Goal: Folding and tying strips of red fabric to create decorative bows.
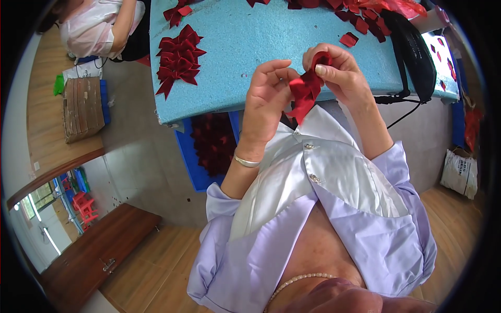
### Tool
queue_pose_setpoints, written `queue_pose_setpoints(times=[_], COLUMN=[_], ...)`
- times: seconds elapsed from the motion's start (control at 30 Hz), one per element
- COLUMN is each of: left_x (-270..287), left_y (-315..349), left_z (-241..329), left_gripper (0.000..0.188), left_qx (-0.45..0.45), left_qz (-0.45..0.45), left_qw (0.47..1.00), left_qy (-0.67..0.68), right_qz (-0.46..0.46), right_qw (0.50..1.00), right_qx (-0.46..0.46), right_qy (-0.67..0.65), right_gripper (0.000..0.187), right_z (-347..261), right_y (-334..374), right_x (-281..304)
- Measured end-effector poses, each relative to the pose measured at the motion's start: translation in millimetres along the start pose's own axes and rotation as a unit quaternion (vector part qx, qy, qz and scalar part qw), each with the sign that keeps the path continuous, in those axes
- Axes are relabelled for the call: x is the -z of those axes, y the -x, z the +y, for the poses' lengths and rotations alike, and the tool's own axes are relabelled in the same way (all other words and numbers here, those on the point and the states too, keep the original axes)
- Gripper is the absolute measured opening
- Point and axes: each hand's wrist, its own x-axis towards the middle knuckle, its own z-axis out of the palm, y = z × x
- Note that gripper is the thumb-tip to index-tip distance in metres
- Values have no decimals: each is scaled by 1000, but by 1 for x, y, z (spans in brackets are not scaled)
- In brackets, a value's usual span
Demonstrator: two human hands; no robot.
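Note:
A dark red velvet ribbon point(307, 94) is held up between my two hands, just over the table's near edge. My right hand point(342, 73) pinches its looped upper part between thumb and fingers. My left hand point(267, 101) is curled at the ribbon's left side, with thumb and fingertips closed on its edge; the exact contact is partly hidden. The ribbon's lower end hangs loose below the fingers. Left of my hands, a cluster of finished red bows point(180, 58) lies on the light blue table point(229, 57).
Loose red ribbon pieces point(360, 25) lie at the far right, beside a black bag point(412, 52) on the table's right side. Below the table's edge stands a blue crate point(183, 156) of red bows. Another person point(99, 28) sits far left, near stacked cardboard point(83, 109).

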Motion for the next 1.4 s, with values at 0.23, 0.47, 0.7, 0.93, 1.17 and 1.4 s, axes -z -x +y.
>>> queue_pose_setpoints(times=[0.23,0.47,0.7,0.93,1.17,1.4], left_x=[-4,-4,-4,-7,-5,-8], left_y=[-12,-17,-7,-8,-3,-6], left_z=[-6,9,10,6,10,21], left_gripper=[44,37,21,19,17,16], left_qx=[-179,-331,-185,-103,-31,8], left_qz=[-62,-22,-33,-42,-62,-81], left_qw=[949,784,894,964,968,967], left_qy=[-254,-524,-407,-243,-242,-241], right_qz=[-8,23,-59,11,-20,-79], right_qw=[1000,982,960,964,931,938], right_qx=[-12,86,158,84,126,85], right_qy=[-26,170,222,251,342,326], right_gripper=[22,33,26,24,40,44], right_z=[4,0,-38,-42,-46,-55], right_y=[-6,-3,16,21,19,15], right_x=[-19,-23,-7,-11,-29,-23])
